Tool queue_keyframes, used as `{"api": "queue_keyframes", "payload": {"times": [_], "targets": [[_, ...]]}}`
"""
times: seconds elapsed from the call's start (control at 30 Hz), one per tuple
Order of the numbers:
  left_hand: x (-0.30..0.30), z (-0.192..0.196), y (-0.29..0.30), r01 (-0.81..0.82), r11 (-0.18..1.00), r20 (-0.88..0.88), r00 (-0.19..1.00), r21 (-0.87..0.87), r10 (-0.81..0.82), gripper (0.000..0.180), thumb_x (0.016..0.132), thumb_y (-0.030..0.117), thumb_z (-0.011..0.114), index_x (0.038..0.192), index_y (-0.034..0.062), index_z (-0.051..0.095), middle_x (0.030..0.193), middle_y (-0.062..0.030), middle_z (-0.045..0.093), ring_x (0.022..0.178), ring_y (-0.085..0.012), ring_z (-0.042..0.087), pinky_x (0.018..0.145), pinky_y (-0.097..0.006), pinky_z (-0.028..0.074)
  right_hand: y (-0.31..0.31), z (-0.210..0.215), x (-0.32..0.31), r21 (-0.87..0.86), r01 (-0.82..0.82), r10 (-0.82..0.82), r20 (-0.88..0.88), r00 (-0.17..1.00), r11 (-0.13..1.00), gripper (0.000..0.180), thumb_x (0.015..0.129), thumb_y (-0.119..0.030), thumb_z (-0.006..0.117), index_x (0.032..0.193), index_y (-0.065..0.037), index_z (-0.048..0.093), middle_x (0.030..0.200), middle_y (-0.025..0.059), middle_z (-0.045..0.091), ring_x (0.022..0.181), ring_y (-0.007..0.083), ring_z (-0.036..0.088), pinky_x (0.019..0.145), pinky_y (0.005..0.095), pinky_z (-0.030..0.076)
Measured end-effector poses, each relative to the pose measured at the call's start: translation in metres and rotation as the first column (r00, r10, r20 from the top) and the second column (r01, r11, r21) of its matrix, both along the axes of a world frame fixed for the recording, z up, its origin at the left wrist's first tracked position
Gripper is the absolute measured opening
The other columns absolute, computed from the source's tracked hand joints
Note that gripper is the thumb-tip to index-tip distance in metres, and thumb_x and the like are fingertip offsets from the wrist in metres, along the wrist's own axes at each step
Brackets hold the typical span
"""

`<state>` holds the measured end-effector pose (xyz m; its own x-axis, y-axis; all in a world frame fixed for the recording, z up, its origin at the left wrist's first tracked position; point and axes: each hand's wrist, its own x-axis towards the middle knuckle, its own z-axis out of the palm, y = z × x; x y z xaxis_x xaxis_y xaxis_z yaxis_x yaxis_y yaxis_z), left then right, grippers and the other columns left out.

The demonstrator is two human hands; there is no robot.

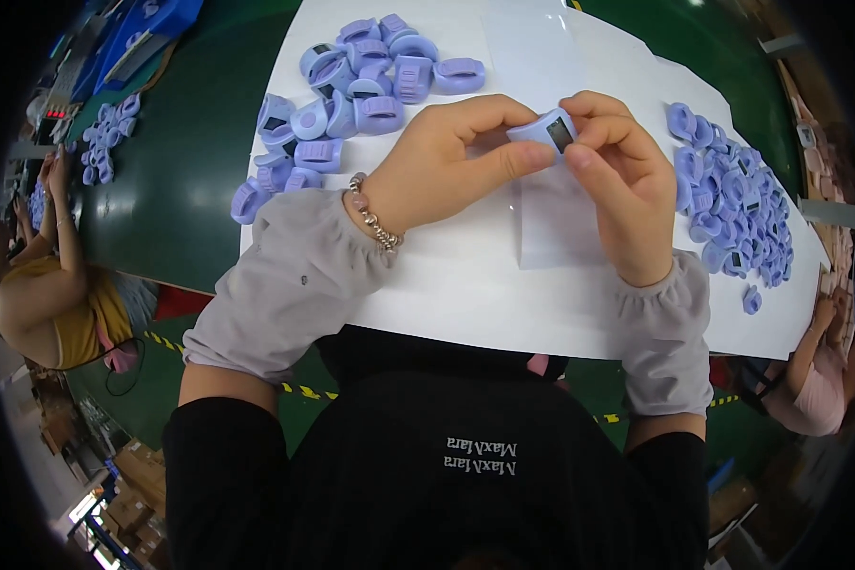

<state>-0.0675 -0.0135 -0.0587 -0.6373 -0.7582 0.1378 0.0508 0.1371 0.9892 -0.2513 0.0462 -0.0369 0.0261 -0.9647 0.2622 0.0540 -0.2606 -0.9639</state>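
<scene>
A small lavender plastic device (539, 130) with a curved body and a dark display window is held up between my hands above the white table sheet. My left hand (437, 163) pinches its left end between thumb and fingers. My right hand (632, 180) has its thumb and fingertips closed on the right end, beside the window. A clear plastic sheet or pouch (556, 233) lies flat beneath them. Left of my hands is a loose group of similar lavender devices (380, 112), some showing dark windows. A denser heap of lavender devices (736, 190) lies on the right.
The white sheet (465, 309) covers the table before me. Another clear sheet (532, 43) lies at the far side. At left, a green worktop (195, 123) carries more lavender pieces (109, 133) and a blue tray (147, 43). People sit at left and right.
</scene>
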Motion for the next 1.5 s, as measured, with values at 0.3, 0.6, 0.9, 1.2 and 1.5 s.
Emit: {"api": "queue_keyframes", "payload": {"times": [0.3, 0.6, 0.9, 1.2, 1.5], "targets": [[-0.004, 0.004, 0.004, -0.064, 0.995, -0.070, 0.996, -0.083, 0.058, 0.026, 0.082, 0.013, 0.070, 0.105, 0.0013, 0.065, 0.094, -0.0039, 0.066, 0.083, -0.0106, 0.061, 0.073, -0.024, 0.048, 0.003, -0.002, 0.000, -0.057, 0.006, -0.004, 0.034, 0.999, 0.998, 0.008, 0.083, 0.004, 0.058, 0.090, 0.001, 0.056, 0.110, 0.0089, 0.054, 0.095, 0.0142, 0.052, 0.085, 0.0270, 0.041], [-0.004, 0.002, 0.003, -0.051, 0.996, -0.088, 0.995, -0.075, 0.045, 0.025, 0.083, 0.012, 0.069, 0.105, 0.0010, 0.065, 0.094, -0.0035, 0.066, 0.083, -0.0103, 0.060, 0.073, -0.023, 0.048, 0.004, 0.000, 0.003, -0.048, 0.026, -0.028, -0.040, 0.999, 0.999, 0.007, 0.084, 0.005, 0.055, 0.090, 0.000, 0.054, 0.111, 0.0074, 0.053, 0.087, 0.0088, 0.049, 0.072, 0.0208, 0.039], [-0.004, 0.002, 0.003, -0.042, 0.997, -0.067, 0.997, -0.070, 0.037, 0.025, 0.082, 0.012, 0.069, 0.105, 0.0011, 0.065, 0.094, -0.0036, 0.066, 0.084, -0.0096, 0.060, 0.074, -0.023, 0.048, 0.002, -0.006, 0.003, -0.087, 0.080, -0.081, -0.011, 0.997, 0.993, 0.014, 0.078, 0.007, 0.063, 0.089, 0.001, 0.058, 0.105, 0.0095, 0.056, 0.095, 0.0153, 0.053, 0.085, 0.0278, 0.043], [-0.003, 0.002, -0.003, 0.010, 0.942, -0.042, 0.999, -0.335, -0.026, 0.023, 0.079, 0.009, 0.072, 0.099, 0.0012, 0.065, 0.096, -0.0067, 0.063, 0.083, -0.0137, 0.060, 0.072, -0.025, 0.048, 0.009, 0.014, 0.003, 0.168, -0.027, 0.023, 0.025, 0.999, 0.986, 0.019, 0.089, -0.006, 0.060, 0.106, 0.002, 0.060, 0.091, 0.0038, 0.060, 0.080, 0.0073, 0.055, 0.071, 0.0194, 0.047], [-0.004, -0.002, -0.006, -0.036, 0.901, 0.007, 0.999, -0.433, 0.043, 0.040, 0.076, 0.013, 0.075, 0.109, 0.0026, 0.054, 0.100, -0.0067, 0.061, 0.085, -0.0161, 0.059, 0.077, -0.028, 0.049, 0.011, 0.018, -0.011, 0.023, 0.169, -0.149, -0.359, 0.921, 0.985, 0.022, 0.086, -0.010, 0.064, 0.107, -0.001, 0.063, 0.087, 0.0033, 0.062, 0.069, 0.0066, 0.053, 0.061, 0.0200, 0.042]]}}
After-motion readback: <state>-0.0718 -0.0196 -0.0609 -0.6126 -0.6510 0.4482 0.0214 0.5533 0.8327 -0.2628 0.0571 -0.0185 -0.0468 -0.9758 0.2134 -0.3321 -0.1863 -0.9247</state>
